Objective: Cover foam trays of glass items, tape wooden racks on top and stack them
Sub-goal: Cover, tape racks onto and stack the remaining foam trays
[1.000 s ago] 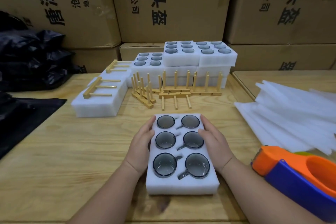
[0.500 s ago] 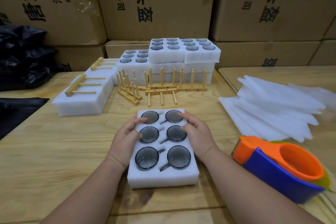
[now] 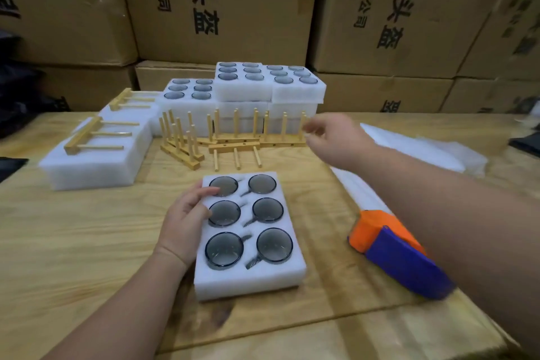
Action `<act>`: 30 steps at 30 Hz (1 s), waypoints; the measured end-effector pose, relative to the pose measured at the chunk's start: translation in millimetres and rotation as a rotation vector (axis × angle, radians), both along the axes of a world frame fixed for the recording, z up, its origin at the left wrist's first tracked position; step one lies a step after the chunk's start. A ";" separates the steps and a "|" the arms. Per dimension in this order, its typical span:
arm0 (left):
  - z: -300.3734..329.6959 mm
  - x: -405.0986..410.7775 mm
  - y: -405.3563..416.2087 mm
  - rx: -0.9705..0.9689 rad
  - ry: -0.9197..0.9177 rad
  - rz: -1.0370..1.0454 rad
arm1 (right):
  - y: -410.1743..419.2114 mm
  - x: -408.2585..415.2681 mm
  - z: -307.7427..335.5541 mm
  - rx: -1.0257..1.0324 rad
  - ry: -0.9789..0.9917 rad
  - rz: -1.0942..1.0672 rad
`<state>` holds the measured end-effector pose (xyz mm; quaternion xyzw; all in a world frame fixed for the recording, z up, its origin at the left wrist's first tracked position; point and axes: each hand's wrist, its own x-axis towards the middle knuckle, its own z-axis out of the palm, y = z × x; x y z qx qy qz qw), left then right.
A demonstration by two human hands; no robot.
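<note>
Foam tray (image 3: 248,272) lies flat on the table (image 3: 73,242), near the front edge, holding six glass cups (image 3: 224,249) in two columns. Left hand (image 3: 187,216) rests on the tray's left edge, fingers straight, tips touching the foam beside the top-left cup. Right hand (image 3: 333,140) is raised off the tray, beyond its far right corner, fingers loosely spread and holding nothing, near the upright wooden racks (image 3: 233,137). Foam sheets (image 3: 423,149) lie right of that hand. Tape dispenser (image 3: 391,248) sits right of the tray.
</note>
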<state>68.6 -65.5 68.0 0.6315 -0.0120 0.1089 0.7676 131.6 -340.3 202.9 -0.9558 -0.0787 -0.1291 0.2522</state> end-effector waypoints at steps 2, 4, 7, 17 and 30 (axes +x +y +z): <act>-0.1 0.3 0.3 0.031 -0.030 -0.013 | -40.6 13.9 21.2 -0.061 -0.115 -0.158; -1.1 0.8 1.5 0.061 -0.049 -0.027 | -85.6 22.9 29.1 -0.119 -0.115 -0.326; -3.1 2.5 3.3 0.119 -0.056 -0.018 | -140.0 28.4 20.6 -0.170 0.054 -0.551; -4.2 2.4 5.0 0.149 -0.021 -0.008 | -165.0 29.3 -31.5 -0.121 0.440 -0.503; -5.7 1.7 3.0 0.138 -0.013 0.005 | -142.6 12.7 8.8 -0.578 0.173 -0.601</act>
